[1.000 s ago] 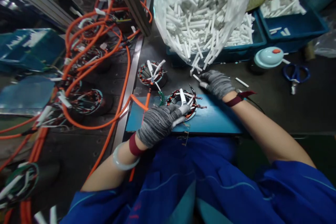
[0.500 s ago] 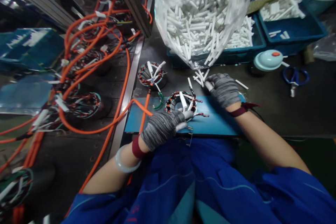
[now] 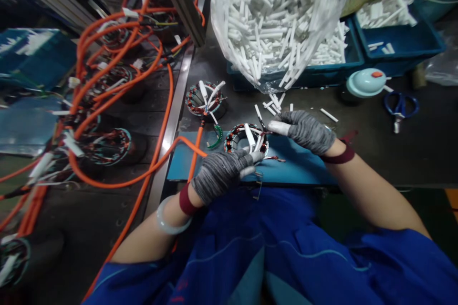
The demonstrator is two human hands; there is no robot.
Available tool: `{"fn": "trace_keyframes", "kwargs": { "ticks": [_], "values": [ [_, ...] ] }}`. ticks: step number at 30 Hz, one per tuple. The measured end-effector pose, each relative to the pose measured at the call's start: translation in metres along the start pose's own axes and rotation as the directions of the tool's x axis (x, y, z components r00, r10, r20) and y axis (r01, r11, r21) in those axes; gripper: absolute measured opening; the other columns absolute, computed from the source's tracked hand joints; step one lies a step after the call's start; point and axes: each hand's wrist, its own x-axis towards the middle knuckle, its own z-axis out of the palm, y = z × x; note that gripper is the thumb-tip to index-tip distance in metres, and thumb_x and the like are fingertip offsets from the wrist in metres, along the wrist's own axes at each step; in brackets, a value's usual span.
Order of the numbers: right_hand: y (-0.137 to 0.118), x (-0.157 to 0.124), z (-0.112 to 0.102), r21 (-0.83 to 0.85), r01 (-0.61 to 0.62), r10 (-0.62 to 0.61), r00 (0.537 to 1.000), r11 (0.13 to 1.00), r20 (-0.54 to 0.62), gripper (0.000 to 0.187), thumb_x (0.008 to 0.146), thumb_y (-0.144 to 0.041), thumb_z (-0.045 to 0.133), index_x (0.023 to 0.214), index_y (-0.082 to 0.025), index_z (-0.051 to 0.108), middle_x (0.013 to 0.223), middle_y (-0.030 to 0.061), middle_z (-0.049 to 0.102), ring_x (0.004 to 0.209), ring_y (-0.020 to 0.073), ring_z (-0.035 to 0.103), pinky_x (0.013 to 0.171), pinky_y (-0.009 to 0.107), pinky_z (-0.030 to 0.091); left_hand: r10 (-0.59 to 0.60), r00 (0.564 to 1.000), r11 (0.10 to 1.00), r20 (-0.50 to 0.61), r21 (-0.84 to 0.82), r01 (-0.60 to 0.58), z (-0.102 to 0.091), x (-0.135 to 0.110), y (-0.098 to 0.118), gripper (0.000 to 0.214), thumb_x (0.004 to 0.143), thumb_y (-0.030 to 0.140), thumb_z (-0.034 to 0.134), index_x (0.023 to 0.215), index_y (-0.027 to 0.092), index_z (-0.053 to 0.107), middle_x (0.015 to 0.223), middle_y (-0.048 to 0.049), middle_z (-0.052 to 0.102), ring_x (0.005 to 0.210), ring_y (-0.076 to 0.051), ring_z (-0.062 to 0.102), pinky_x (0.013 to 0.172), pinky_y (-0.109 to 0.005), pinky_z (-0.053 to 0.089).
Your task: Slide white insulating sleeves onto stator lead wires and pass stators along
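Note:
A ring-shaped motor stator (image 3: 231,142) with dark, orange-laced windings rests on a blue mat (image 3: 300,164). My left hand (image 3: 225,171), in a grey glove with white fingertips, grips its near rim. White sleeves (image 3: 249,136) stand up from the ring. My right hand (image 3: 304,129), gloved alike, is closed at the ring's right side, its fingertips on a brown twisted wire lead (image 3: 264,133) whose end they hide. Another lead (image 3: 277,158) sticks out lower right. Just beyond my right hand lies a small pile of loose white tubes (image 3: 275,103).
A clear plastic bag (image 3: 222,24) full of white tubes leans over blue bins (image 3: 361,59) at the back. A second stator (image 3: 189,100) and a green curved piece (image 3: 216,139) stand left. Orange cables (image 3: 170,105) coil at left. Right are a pale-blue domed container (image 3: 365,82) and blue-handled scissors (image 3: 402,105).
My right hand has moved from the loose tube pile toward me, to the lead at the stator's right side. My left hand stays on the stator. The cables and stators at far left have shifted left.

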Motion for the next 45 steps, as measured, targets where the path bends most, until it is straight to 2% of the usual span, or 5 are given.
{"fn": "trace_keyframes", "kwargs": {
  "ticks": [5,20,29,40,45],
  "values": [
    [-0.006,0.006,-0.003,-0.109,0.157,-0.185,0.920,0.982,-0.344,0.029,0.093,-0.046,0.063,0.086,-0.020,0.072,0.083,0.0026,0.070,0.079,0.0186,0.060,0.082,0.035,0.048,-0.017,0.999,1.000,0.035,0.019,0.016,0.003,-0.001,0.000,0.040,0.106,0.045,0.047,0.141,0.032,0.064,0.121,-0.0057,0.076,0.099,-0.021,0.075,0.077,-0.027,0.057],
    [0.005,-0.039,0.015,0.044,0.075,-0.063,0.972,0.996,-0.228,0.038,0.103,-0.049,0.051,0.091,-0.024,0.077,0.090,0.0030,0.078,0.084,0.0196,0.071,0.087,0.036,0.055,-0.002,1.000,1.000,-0.012,0.017,0.002,-0.002,0.003,0.004,0.039,0.106,0.041,0.048,0.140,0.028,0.065,0.121,-0.0068,0.077,0.096,-0.023,0.077,0.067,-0.030,0.060],
    [0.001,-0.058,0.008,0.063,0.030,0.001,0.896,0.998,-0.445,0.031,0.103,-0.046,0.054,0.104,-0.026,0.078,0.099,0.0024,0.078,0.092,0.0200,0.071,0.093,0.038,0.054,-0.009,0.999,1.000,-0.040,-0.002,0.009,-0.003,0.002,0.003,0.038,0.105,0.039,0.053,0.138,0.027,0.066,0.122,-0.0046,0.077,0.097,-0.023,0.077,0.074,-0.032,0.063],
    [0.004,-0.070,0.060,0.539,-0.269,0.173,0.959,0.798,0.223,0.054,0.100,-0.059,0.048,0.068,-0.019,0.063,0.062,0.0015,0.061,0.060,0.0134,0.056,0.064,0.029,0.050,-0.009,1.000,0.974,0.005,-0.228,0.010,-0.018,0.004,-0.008,0.039,0.107,0.039,0.048,0.139,0.023,0.064,0.136,-0.0040,0.071,0.121,-0.021,0.070,0.103,-0.034,0.059],
    [0.007,-0.077,0.067,0.494,-0.234,0.160,0.969,0.837,0.188,0.058,0.097,-0.062,0.047,0.054,-0.024,0.051,0.047,-0.0023,0.046,0.044,0.0132,0.045,0.047,0.029,0.043,0.081,0.995,0.991,0.053,-0.115,-0.075,-0.020,0.010,-0.003,0.037,0.108,0.037,0.044,0.134,0.027,0.069,0.131,-0.0053,0.073,0.117,-0.022,0.072,0.093,-0.033,0.061]
  ]
}}
